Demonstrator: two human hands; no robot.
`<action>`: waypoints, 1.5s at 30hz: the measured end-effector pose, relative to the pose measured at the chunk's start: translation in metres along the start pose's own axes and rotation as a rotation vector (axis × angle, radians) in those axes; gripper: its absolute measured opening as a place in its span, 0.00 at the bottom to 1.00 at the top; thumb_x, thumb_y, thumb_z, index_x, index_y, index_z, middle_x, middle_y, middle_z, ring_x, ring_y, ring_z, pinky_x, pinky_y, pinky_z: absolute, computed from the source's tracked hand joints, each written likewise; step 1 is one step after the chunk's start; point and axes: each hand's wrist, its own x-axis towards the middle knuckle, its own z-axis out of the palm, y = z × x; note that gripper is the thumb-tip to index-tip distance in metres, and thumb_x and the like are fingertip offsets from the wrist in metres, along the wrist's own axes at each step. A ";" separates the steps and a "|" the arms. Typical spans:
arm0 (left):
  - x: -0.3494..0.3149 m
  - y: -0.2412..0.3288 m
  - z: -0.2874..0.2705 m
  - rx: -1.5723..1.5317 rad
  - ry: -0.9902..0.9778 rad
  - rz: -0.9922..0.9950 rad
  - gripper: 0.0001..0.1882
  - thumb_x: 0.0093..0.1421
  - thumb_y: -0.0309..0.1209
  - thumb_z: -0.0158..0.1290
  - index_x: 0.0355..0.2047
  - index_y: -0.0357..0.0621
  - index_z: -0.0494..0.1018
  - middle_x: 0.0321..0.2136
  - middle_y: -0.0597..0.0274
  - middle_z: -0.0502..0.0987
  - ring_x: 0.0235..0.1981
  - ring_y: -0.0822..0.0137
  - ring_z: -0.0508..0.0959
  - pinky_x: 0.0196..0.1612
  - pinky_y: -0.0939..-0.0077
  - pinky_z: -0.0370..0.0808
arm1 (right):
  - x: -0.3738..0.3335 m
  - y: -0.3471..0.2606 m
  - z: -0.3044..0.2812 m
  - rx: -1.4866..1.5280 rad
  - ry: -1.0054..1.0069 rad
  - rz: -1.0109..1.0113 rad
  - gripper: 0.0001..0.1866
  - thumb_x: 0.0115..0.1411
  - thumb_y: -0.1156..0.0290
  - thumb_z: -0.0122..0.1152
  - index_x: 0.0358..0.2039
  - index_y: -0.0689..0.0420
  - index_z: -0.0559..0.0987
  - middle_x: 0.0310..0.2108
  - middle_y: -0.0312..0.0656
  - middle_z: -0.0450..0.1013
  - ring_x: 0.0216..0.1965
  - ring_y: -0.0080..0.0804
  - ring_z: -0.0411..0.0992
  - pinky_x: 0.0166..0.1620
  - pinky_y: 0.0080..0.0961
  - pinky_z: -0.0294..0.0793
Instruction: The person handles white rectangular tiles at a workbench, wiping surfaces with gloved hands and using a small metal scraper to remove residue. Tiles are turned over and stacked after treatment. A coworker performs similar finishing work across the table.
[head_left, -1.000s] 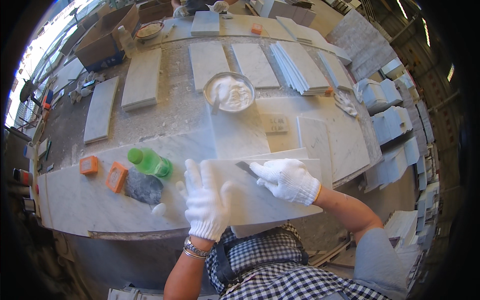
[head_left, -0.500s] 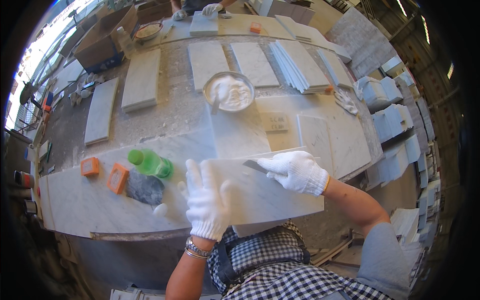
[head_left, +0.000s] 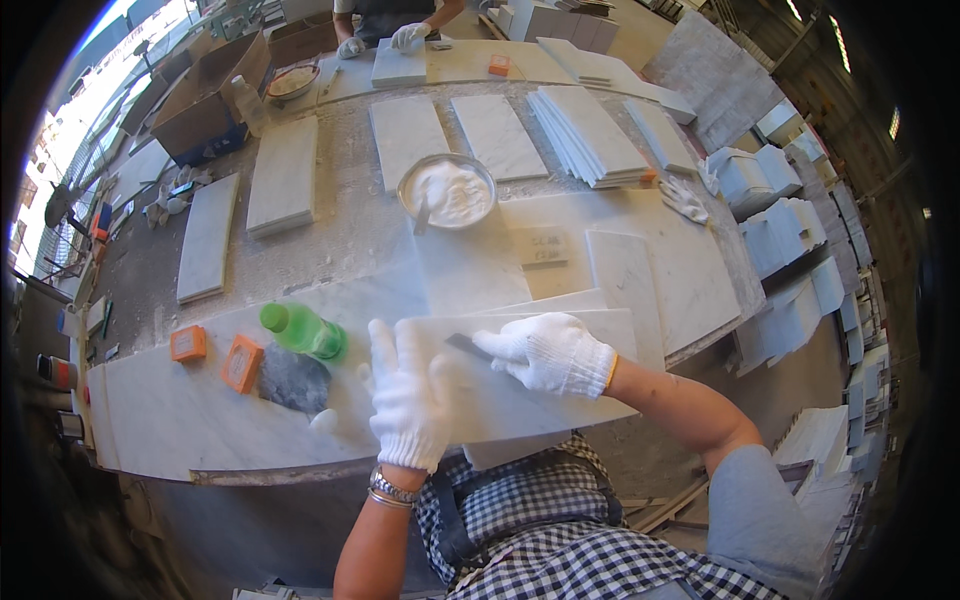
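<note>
A white marble tile (head_left: pixel 540 405) lies in front of me at the table's near edge. My left hand (head_left: pixel 408 400), in a white knit glove, rests on the tile's left end with its fingers spread. In my gloved right hand (head_left: pixel 555 355) is a scraper (head_left: pixel 467 346), its dark flat blade pointing left, low over the tile's face; whether it touches cannot be made out. Beyond the tile stands a metal bowl (head_left: pixel 403 207) of white paste (head_left: pixel 458 192), a handle leaning out of it. Left of my left hand lie a green bottle (head_left: pixel 302 331) and a dark grey slab-like piece (head_left: pixel 293 380).
Two small orange boxes (head_left: pixel 240 364) sit to the left. Several marble tiles (head_left: pixel 497 135) lie across the dusty table, some stacked (head_left: pixel 590 135). A pair of gloves (head_left: pixel 685 200) is at the right. Across the table, another person's gloved hands (head_left: pixel 410 36) touch a tile.
My right hand has moved left over the tile with the scraper, toward my left hand. My left hand stays in place on the tile. The view has shifted slightly.
</note>
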 end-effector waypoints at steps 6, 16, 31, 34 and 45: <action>-0.002 0.003 -0.003 0.213 0.017 0.019 0.37 0.72 0.51 0.45 0.72 0.38 0.59 0.74 0.33 0.51 0.74 0.30 0.51 0.73 0.32 0.40 | -0.045 0.036 -0.005 0.355 0.376 0.278 0.23 0.63 0.71 0.61 0.58 0.62 0.79 0.47 0.60 0.80 0.48 0.53 0.80 0.52 0.37 0.79; -0.065 0.096 0.007 -0.448 -0.648 0.808 0.32 0.64 0.55 0.57 0.57 0.44 0.76 0.55 0.49 0.78 0.64 0.43 0.72 0.69 0.34 0.57 | -0.114 0.052 0.007 0.452 0.505 0.255 0.23 0.63 0.77 0.63 0.59 0.64 0.79 0.49 0.56 0.81 0.48 0.40 0.81 0.52 0.29 0.79; -0.038 0.119 0.025 0.048 -0.308 0.674 0.49 0.54 0.67 0.59 0.64 0.40 0.68 0.60 0.42 0.71 0.66 0.35 0.64 0.69 0.30 0.52 | -0.128 0.057 0.028 0.410 0.515 0.247 0.23 0.63 0.73 0.67 0.58 0.65 0.79 0.52 0.54 0.80 0.52 0.39 0.81 0.56 0.31 0.79; -0.046 0.117 0.013 -0.486 -1.004 0.614 0.41 0.60 0.66 0.56 0.62 0.48 0.72 0.50 0.45 0.79 0.56 0.36 0.75 0.59 0.43 0.72 | -0.130 0.057 0.027 0.461 0.528 0.250 0.23 0.64 0.73 0.67 0.59 0.65 0.78 0.53 0.55 0.80 0.53 0.37 0.81 0.56 0.31 0.79; 0.031 0.050 0.004 0.374 0.000 0.279 0.39 0.64 0.58 0.56 0.65 0.42 0.69 0.69 0.40 0.64 0.73 0.32 0.55 0.73 0.31 0.42 | -0.079 0.059 -0.007 0.631 0.456 0.289 0.25 0.67 0.75 0.62 0.63 0.65 0.75 0.55 0.49 0.80 0.48 0.28 0.80 0.53 0.26 0.79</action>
